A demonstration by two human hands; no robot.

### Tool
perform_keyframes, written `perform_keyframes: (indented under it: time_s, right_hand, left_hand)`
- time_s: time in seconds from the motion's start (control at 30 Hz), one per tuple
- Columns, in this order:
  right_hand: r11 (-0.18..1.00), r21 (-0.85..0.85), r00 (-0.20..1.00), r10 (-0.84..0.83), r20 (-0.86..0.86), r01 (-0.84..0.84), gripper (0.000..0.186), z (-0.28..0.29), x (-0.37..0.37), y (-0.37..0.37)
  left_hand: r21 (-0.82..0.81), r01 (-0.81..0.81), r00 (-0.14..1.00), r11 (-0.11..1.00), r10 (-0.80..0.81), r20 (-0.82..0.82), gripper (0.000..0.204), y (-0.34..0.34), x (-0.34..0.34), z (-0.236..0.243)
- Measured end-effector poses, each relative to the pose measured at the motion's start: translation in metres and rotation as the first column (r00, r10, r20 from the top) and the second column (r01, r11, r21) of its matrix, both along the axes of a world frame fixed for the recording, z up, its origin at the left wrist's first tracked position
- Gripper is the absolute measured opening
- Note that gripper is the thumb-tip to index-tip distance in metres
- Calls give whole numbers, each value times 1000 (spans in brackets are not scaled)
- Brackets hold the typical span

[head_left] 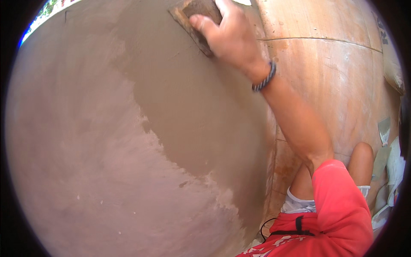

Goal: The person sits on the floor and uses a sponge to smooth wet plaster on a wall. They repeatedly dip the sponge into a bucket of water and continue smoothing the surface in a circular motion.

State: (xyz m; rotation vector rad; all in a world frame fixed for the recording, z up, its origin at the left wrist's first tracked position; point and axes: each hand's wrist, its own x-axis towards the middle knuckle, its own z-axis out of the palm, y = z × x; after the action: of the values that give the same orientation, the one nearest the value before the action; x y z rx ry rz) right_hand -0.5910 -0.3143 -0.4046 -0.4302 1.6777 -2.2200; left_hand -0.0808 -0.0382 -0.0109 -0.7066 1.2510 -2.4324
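Near the top, my right hand [229,36] is wrapped round a worn wooden float [188,19], its thumb over the near side. The float is pressed flat, or nearly so, to a wide plastered wall [72,141]. Behind and below it runs a darker, smooth band of wet plaster [192,115] with a ragged edge against the paler, pinkish-grey part. A dark braided bracelet [265,77] circles my right wrist, and the sleeve above is red. My left hand is out of the picture.
Orange-brown floor tiles [317,64] stained with pale smears lie to the right of the wall. My bent knees [361,158] are at the lower right. Beyond them are a pale sack [391,64] and several scraps of sheet material [384,130]. Greenery shows at the top left.
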Motion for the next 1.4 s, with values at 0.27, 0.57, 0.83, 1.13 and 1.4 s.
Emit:
perform_keyframes:
  time_s: [0.27, 0.57, 0.83, 1.13, 1.4]
  right_hand:
    - [968, -50, 949, 252, 187, -247, 50, -27, 145, 107]
    - [876, -260, 897, 328, -296, -406, 49, 29, 175, 143]
    - [986, -81, 989, 141, -44, -144, 53, 43, 144, 96]
    - [986, 95, 962, 107, 253, -134, 47, -62, 126, 118]
    - [989, 20, 908, 125, 399, -145, 52, -49, -24, -12]
  left_hand:
    - [-59, -54, 998, 997, 55, 8, 55, 34, 33, 11]
    - [-58, -47, 999, 997, 47, 0, 55, 40, 59, 23]
    - [-56, -26, 1000, 998, 26, 14, 55, 36, 76, 25]
    - [-90, 26, 1000, 996, -25, 11, 56, 19, 48, 14]
    - [-126, 36, 999, 991, -36, 3, 56, 10, 35, 1]
